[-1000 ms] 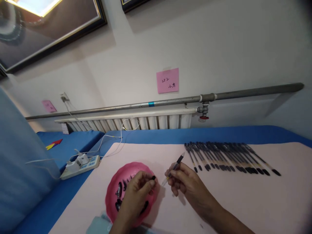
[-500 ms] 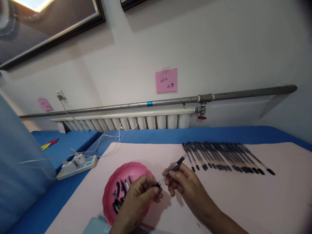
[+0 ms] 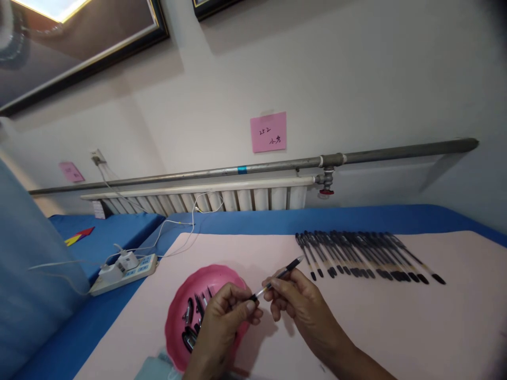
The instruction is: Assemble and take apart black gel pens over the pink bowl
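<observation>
Between my two hands is a clear-barrelled pen [image 3: 281,274] with a black grip, its bare tip pointing up to the right. My left hand [image 3: 233,315] pinches its black lower end. The fingers of my right hand [image 3: 297,298] are closed around the middle of the barrel, just below the tip. Partly behind my left hand stands a pink scalloped bowl [image 3: 174,306] with black pen parts [image 3: 190,338] lying in it. Beyond my right hand, a row of capped black pens [image 3: 356,253] lies side by side.
Pale pink paper [image 3: 396,327] covers the blue table [image 3: 253,221]. At left are a power strip [image 3: 132,274] with white cables and a blue curtain [image 3: 35,274]. A light blue cloth [image 3: 156,367] lies by the bowl. A radiator [image 3: 245,199] runs along the wall.
The pen has tilted slightly flatter between my hands, and its lower end has shifted a little left with my left hand. Both hands keep hold of it.
</observation>
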A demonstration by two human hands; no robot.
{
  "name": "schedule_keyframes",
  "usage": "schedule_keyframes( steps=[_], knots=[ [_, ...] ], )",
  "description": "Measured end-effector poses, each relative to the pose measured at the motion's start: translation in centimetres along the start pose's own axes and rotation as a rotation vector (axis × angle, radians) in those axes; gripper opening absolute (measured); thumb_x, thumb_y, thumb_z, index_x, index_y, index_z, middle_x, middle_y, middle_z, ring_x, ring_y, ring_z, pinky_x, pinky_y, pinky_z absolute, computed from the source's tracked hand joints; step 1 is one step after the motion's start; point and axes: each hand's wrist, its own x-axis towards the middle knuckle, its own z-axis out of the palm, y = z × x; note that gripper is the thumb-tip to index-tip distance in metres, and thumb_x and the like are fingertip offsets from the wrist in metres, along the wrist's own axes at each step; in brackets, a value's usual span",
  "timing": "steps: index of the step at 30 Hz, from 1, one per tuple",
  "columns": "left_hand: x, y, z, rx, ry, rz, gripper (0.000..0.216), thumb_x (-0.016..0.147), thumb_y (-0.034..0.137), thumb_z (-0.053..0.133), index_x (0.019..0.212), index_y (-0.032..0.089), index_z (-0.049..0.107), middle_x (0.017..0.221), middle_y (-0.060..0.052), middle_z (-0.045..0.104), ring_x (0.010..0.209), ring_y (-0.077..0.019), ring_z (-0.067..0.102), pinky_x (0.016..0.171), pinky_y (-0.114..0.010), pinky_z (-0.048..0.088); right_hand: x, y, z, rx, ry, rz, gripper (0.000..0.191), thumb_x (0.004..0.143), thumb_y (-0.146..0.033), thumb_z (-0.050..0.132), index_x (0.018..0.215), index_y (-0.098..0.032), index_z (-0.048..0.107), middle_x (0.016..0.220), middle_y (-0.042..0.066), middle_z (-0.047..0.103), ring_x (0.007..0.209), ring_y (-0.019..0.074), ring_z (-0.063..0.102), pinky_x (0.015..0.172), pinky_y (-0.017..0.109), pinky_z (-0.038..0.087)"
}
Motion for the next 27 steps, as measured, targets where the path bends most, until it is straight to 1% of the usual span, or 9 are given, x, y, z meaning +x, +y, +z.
schedule_keyframes(
  steps=[6, 9, 11, 13, 16, 19, 22, 24, 27],
  knots=[
    [0.2, 0.2, 0.3, 0.136, 0.130, 0.149, 0.023, 0.058, 0.027, 0.077, 0.073, 0.017, 0.062, 0.076, -0.001, 0.062, 0.074, -0.0140, 0.057, 0.067, -0.022, 0.043, 0.1, 0.7, 0.2, 0.134, 0.122, 0.071, 0.026, 0.065, -0.034, 0.073, 0.068, -0.016, 0.055, 0.065, 0.003, 0.062, 0.059, 0.0142, 0.057, 0.041, 0.021, 0.042],
    [0.0, 0.8, 0.6, 0.107, 0.141, 0.005, 0.030, 0.065, 0.042, 0.072, 0.078, 0.017, 0.060, 0.067, 0.000, 0.062, 0.057, -0.0110, 0.055, 0.054, -0.020, 0.041, 0.1, 0.6, 0.2, 0.137, 0.123, 0.080, 0.028, 0.063, -0.036, 0.075, 0.069, -0.016, 0.055, 0.064, 0.003, 0.061, 0.059, 0.0146, 0.057, 0.040, 0.021, 0.042],
    [-0.3, 0.9, 0.8, 0.102, 0.085, -0.146, 0.040, 0.074, 0.055, 0.057, 0.071, 0.015, 0.058, 0.052, 0.001, 0.057, 0.040, -0.0089, 0.047, 0.041, -0.019, 0.033, 0.0, 0.5, 0.2, 0.108, 0.115, 0.074, 0.029, 0.063, -0.037, 0.075, 0.069, -0.017, 0.056, 0.063, 0.002, 0.061, 0.060, 0.0152, 0.057, 0.040, 0.021, 0.042],
    [-0.3, 0.4, 0.9, 0.097, 0.020, -0.227, 0.048, 0.077, 0.060, 0.048, 0.064, 0.015, 0.056, 0.042, 0.001, 0.051, 0.032, -0.0080, 0.040, 0.034, -0.019, 0.025, -0.2, 0.5, 0.3, 0.057, 0.102, 0.059, 0.028, 0.063, -0.038, 0.074, 0.069, -0.017, 0.057, 0.062, 0.002, 0.061, 0.058, 0.0151, 0.057, 0.041, 0.022, 0.043],
    [-0.1, -0.7, 0.8, 0.028, 0.003, -0.213, 0.044, 0.075, 0.057, 0.054, 0.061, 0.015, 0.054, 0.040, 0.003, 0.048, 0.030, -0.0063, 0.036, 0.032, -0.018, 0.021, -0.3, 0.5, 0.4, 0.012, 0.088, 0.036, 0.028, 0.064, -0.039, 0.073, 0.069, -0.017, 0.057, 0.061, 0.002, 0.061, 0.056, 0.0148, 0.056, 0.040, 0.022, 0.043],
    [0.2, -1.2, 0.5, -0.037, 0.013, -0.126, 0.035, 0.066, 0.045, 0.070, 0.062, 0.016, 0.051, 0.045, 0.004, 0.050, 0.035, -0.0051, 0.039, 0.035, -0.016, 0.026, -0.1, 0.7, 0.3, 0.036, 0.091, 0.043, 0.027, 0.064, -0.038, 0.072, 0.068, -0.017, 0.056, 0.061, 0.002, 0.059, 0.057, 0.0148, 0.056, 0.040, 0.021, 0.042],
    [0.3, -0.7, 0.6, -0.070, 0.070, -0.053, 0.040, 0.056, 0.039, 0.079, 0.080, 0.016, 0.057, 0.057, 0.004, 0.057, 0.042, -0.0066, 0.046, 0.039, -0.017, 0.034, 0.0, 0.7, 0.3, 0.056, 0.087, 0.048, 0.026, 0.065, -0.038, 0.072, 0.068, -0.017, 0.056, 0.061, 0.002, 0.060, 0.056, 0.0140, 0.055, 0.040, 0.021, 0.041],
    [0.2, -0.2, 0.7, -0.083, 0.087, -0.146, 0.046, 0.061, 0.050, 0.073, 0.088, 0.016, 0.057, 0.058, 0.003, 0.058, 0.039, -0.0074, 0.046, 0.035, -0.017, 0.032, 0.0, 0.7, 0.4, 0.054, 0.088, 0.046, 0.027, 0.064, -0.039, 0.072, 0.068, -0.017, 0.056, 0.061, 0.002, 0.060, 0.055, 0.0139, 0.055, 0.040, 0.021, 0.041],
    [-0.1, -0.1, 0.8, -0.116, 0.033, -0.359, 0.046, 0.068, 0.061, 0.061, 0.074, 0.015, 0.055, 0.051, 0.001, 0.056, 0.031, -0.0069, 0.043, 0.030, -0.017, 0.024, -0.2, 0.5, 0.5, 0.040, 0.088, 0.043, 0.028, 0.063, -0.039, 0.072, 0.068, -0.017, 0.056, 0.060, 0.001, 0.060, 0.054, 0.0139, 0.055, 0.040, 0.022, 0.042]
  ],
)
